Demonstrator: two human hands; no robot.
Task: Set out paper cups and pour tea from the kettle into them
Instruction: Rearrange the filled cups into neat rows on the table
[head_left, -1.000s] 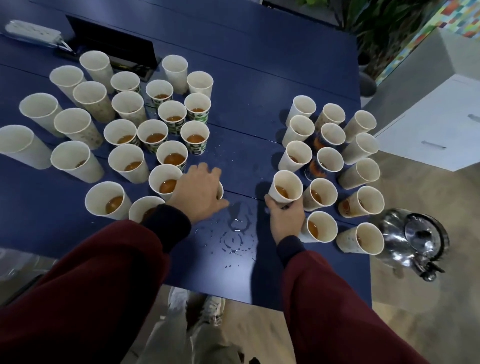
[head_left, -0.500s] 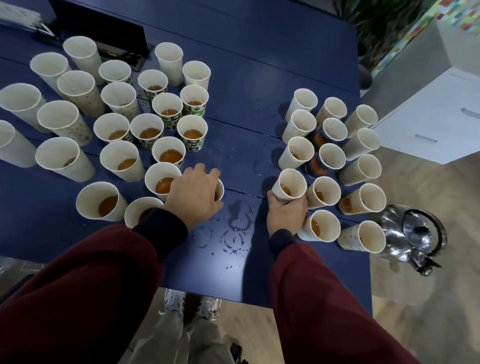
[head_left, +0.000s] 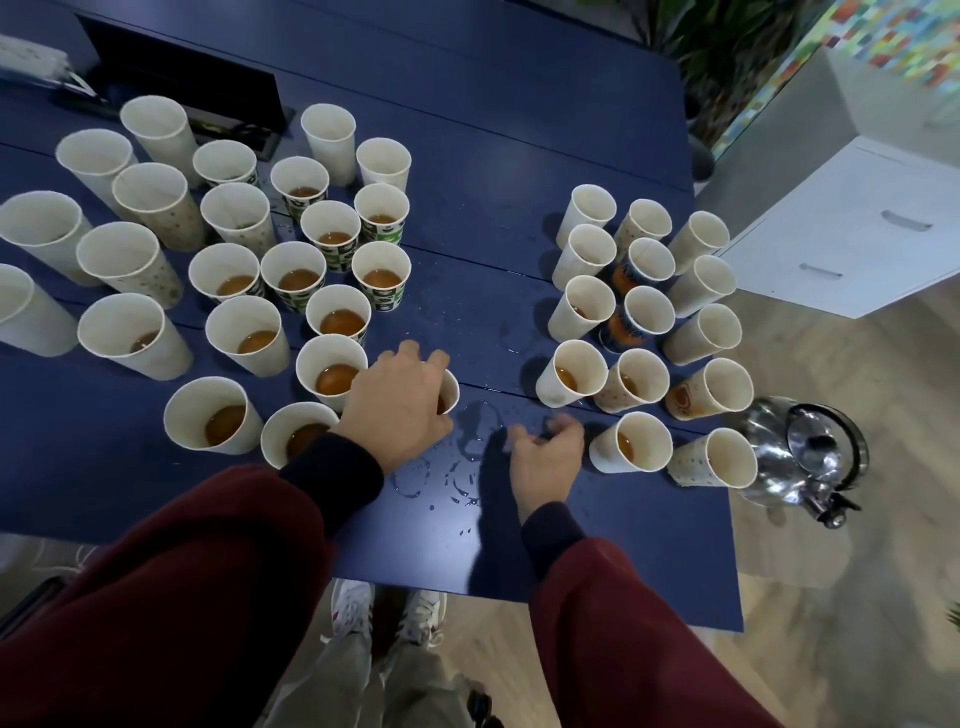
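Kettle (head_left: 800, 457) stands past the table's right edge, at about 3 o'clock from the right hand (head_left: 545, 462), which is much the nearer of the two. The kettle's handle arcs round the far side of the lid. The right hand rests on the wet blue table (head_left: 597, 545), fingers loosely curled, holding nothing. Between it and the kettle stand a tea-filled cup (head_left: 631, 441) and a dotted cup (head_left: 714, 460), so a reach would likely have to pass over them or round their 6 o'clock side. The left hand (head_left: 397, 410) lies over a half-hidden cup (head_left: 451, 389), fingers curled round its rim, with filled cups (head_left: 332, 371) crowding it from 9 to 12 o'clock.
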